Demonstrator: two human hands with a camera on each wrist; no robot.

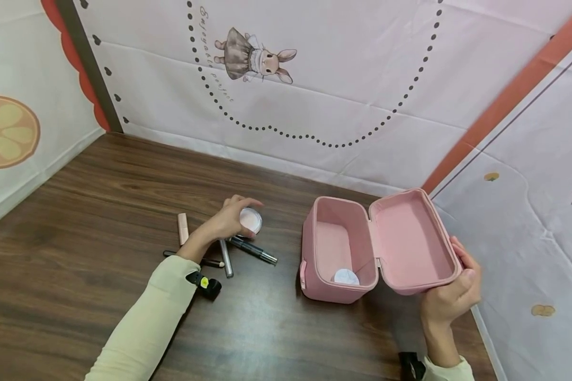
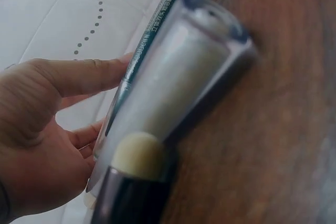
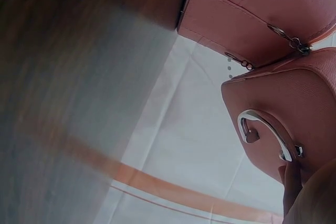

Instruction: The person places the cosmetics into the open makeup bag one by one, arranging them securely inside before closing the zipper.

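Observation:
My left hand reaches over the table with thumb and forefinger spread around a small round compact with a pale pink face. The forefinger stands a little off its rim; the thumb is at its near edge. Close by lie a dark green pen-like tube, a silver tube and a black brush with a pale tip. With my right hand I grip the edge of the raised lid of a pink cosmetic case. A white round item lies inside the case.
A pale pink lipstick-like tube lies left of my left forearm. The wooden table meets printed cloth walls at the back and both sides. The lid's outer face carries a metal-ended handle.

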